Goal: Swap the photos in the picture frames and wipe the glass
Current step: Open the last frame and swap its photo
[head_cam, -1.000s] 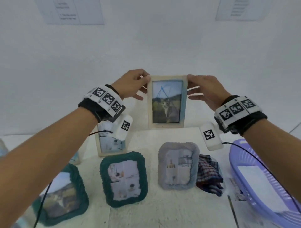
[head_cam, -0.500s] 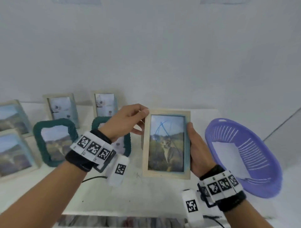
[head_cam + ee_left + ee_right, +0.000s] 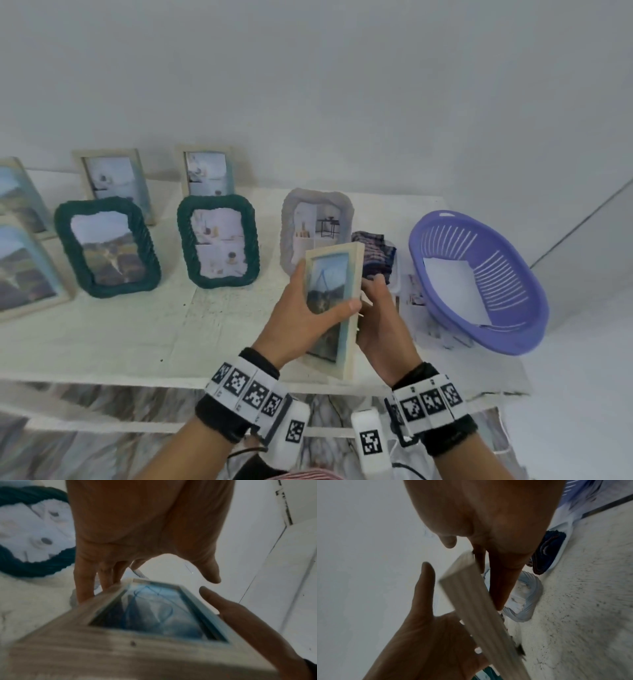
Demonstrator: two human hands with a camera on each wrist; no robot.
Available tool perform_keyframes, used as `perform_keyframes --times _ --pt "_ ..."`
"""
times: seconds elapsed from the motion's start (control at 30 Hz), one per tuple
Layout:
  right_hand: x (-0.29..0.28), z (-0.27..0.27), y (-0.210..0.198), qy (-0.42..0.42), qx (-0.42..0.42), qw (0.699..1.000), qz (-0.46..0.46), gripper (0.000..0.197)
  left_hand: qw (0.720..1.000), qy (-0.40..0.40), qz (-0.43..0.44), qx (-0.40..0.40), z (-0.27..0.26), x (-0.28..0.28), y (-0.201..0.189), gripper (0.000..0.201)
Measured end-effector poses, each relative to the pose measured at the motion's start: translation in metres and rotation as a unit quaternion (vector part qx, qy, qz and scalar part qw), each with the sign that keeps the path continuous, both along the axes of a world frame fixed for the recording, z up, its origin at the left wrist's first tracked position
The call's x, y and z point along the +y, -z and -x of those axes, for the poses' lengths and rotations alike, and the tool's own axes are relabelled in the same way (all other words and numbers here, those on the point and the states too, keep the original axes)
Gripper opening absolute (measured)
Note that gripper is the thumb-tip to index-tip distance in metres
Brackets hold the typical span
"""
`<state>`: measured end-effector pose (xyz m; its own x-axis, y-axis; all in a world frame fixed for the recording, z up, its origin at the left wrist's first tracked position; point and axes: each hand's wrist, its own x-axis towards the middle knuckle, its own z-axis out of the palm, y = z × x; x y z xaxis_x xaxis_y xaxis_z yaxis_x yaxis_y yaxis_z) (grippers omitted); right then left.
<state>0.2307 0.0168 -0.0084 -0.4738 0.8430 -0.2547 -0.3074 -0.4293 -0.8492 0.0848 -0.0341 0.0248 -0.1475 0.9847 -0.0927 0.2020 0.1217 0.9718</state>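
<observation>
My left hand (image 3: 301, 318) gripped the wooden frame (image 3: 337, 301) from the front, with the thumb lying across the glass and the other fingers curled around its left edge. My right hand (image 3: 380, 325) was behind the frame, with its fingers (image 3: 500, 582) stretched flat along the back board. I could not see from any view whether they were already working a clasp there. I held the frame in the air above the near right part of the table (image 3: 137, 329), tilted with its right edge turned toward me, probably so that the back could be reached and opened to take out the cat photo.

The checked cloth (image 3: 375, 255) lay folded just behind the frame, between the grey frame (image 3: 317, 233) and the purple basket (image 3: 479, 281). I judge it was kept there so that it was near for wiping the glass. A white sheet lay in the basket, maybe a spare photo, but I could not tell. The two green frames (image 3: 217, 240) and the other wooden frames stood in rows to the left, well apart from my hands, so they were not in the way.
</observation>
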Motion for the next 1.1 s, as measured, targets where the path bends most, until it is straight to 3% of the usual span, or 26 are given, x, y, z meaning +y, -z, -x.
perform_keyframes --times 0.07,0.13,0.2,0.3,0.4,0.53,0.67,0.8,1.1 --pt "0.000 -0.003 0.004 0.012 0.009 1.000 0.011 0.055 0.999 -0.025 0.033 -0.007 0.000 0.001 0.005 0.106" --pt "-0.002 -0.003 0.011 0.022 -0.022 1.000 0.001 0.046 0.997 -0.032 0.045 -0.047 0.002 0.002 0.009 0.109" --pt "-0.005 0.000 0.018 0.009 -0.088 0.996 -0.031 0.037 0.993 -0.034 0.036 -0.104 0.001 0.001 0.008 0.095" --pt "-0.012 0.002 0.022 -0.011 -0.114 0.992 -0.056 0.031 0.992 -0.033 0.031 -0.114 0.003 -0.001 0.008 0.070" --pt "-0.012 -0.004 0.027 0.029 -0.123 0.990 -0.060 0.025 0.990 -0.036 0.027 -0.134 0.016 -0.003 0.018 0.053" --pt "-0.005 -0.015 0.042 0.080 -0.247 0.958 -0.122 0.015 0.977 -0.113 0.016 -0.181 0.042 -0.009 0.041 0.026" --pt "-0.001 -0.020 0.058 0.044 -0.373 0.905 -0.200 0.010 0.984 -0.142 0.043 -0.095 0.053 -0.013 0.077 0.015" --pt "0.000 -0.014 0.072 0.015 -0.479 0.842 -0.249 0.025 0.986 -0.134 0.083 0.048 0.056 -0.010 0.108 0.018" --pt "0.007 0.000 0.077 -0.087 -0.558 0.745 -0.355 0.036 0.979 -0.133 0.069 0.141 0.057 -0.004 0.130 0.032"
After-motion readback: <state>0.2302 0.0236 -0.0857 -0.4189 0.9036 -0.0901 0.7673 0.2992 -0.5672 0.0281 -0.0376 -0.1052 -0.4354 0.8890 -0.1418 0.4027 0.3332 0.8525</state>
